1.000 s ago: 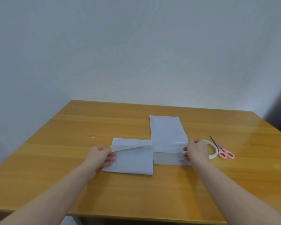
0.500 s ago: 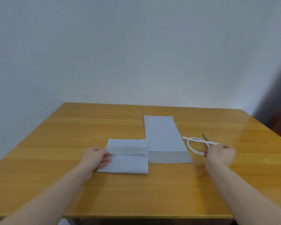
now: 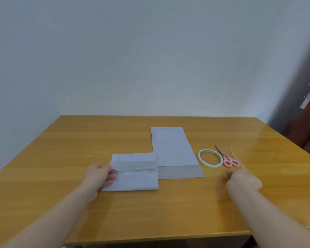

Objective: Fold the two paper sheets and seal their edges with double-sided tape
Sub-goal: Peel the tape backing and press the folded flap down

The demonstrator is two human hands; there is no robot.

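Pale wall backs the glossy wooden table [image 3: 79, 203]. Left hand [image 3: 100, 176] pinches the smaller folded white paper sheet [image 3: 136, 181] by its flap, likely steadying it. Beside it lies the longer folded white sheet [image 3: 172, 149]. Right hand [image 3: 240, 179] blurs near the white tape roll [image 3: 209, 157]; its grip I cannot tell.

Two bare forearms enter from the frame's lower corners, no sleeves, rings or watch visible; left hand [image 3: 98, 177] sharp, right hand [image 3: 243, 181] motion-blurred.
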